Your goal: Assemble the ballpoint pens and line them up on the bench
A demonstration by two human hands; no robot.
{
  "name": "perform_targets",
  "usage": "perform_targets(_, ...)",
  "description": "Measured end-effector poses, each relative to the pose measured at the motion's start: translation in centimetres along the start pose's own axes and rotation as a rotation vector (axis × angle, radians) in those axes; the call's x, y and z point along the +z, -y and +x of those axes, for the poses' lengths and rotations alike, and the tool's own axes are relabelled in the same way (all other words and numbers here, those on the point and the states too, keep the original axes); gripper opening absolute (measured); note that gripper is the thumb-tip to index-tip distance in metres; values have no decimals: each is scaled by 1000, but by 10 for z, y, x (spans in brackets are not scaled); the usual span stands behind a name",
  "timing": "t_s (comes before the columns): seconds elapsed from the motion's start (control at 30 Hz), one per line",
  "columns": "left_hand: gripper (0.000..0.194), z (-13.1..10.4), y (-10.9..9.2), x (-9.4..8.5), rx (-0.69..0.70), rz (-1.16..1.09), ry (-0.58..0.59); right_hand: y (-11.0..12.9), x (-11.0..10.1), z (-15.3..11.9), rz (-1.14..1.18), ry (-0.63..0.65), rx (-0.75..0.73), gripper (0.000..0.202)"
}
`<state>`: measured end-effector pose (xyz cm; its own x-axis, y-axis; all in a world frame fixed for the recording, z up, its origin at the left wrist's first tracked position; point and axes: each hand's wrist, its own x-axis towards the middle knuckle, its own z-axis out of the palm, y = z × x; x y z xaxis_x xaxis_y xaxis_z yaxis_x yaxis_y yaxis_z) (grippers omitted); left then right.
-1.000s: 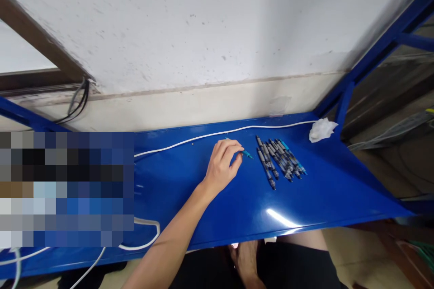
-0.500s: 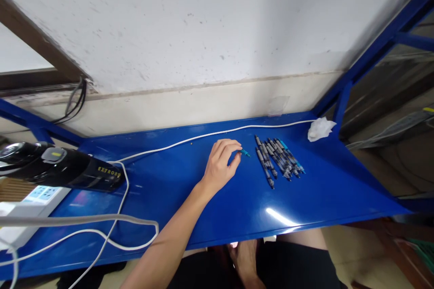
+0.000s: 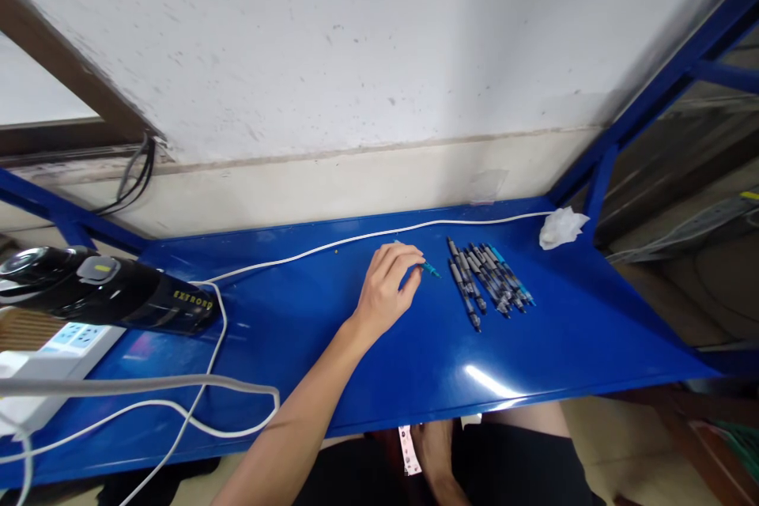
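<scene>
Over the middle of the blue table (image 3: 569, 332), my left hand (image 3: 387, 281) is closed, thumb and fingertips pinching a teal pen (image 3: 432, 269). Its tip sticks out to the right of the fingers, and a small light end shows behind the knuckles. Just right of the hand lies a loose group of pens (image 3: 489, 277), mostly grey and black with a teal one at its right side. Below the table's front edge is my right hand (image 3: 434, 443), its fingers hidden. A pink patterned strip (image 3: 409, 451) shows right beside it; whether the hand holds it is unclear.
A black bottle (image 3: 142, 296) lies tilted at the left over a white power strip (image 3: 71, 356). White cables (image 3: 237, 435) loop in front and another runs along the back. Crumpled tissue (image 3: 562, 228) sits at the back right. A wall and blue frame posts bound the table.
The pink strip beside my right hand shows much more than before. My left hand stays almost in place with the teal pen. The view has shifted slightly.
</scene>
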<state>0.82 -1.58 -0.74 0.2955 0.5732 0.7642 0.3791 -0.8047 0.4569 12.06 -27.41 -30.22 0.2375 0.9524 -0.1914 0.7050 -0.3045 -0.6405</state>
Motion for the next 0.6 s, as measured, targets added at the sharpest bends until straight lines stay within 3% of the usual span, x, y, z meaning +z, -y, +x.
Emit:
perform_targets(0.37,18,2,-4,-3,-21,-34,-22,-31,3,-14,-92,63,-6,43)
perform_targets(0.47,13,2,-8,-1,-185,-132,-42,-32,-3,-19,-133,116,-29,43)
perform_targets(0.6,22,4,-9,4,-516,-432,-54,-24,-14,-20,-161,241,7,41)
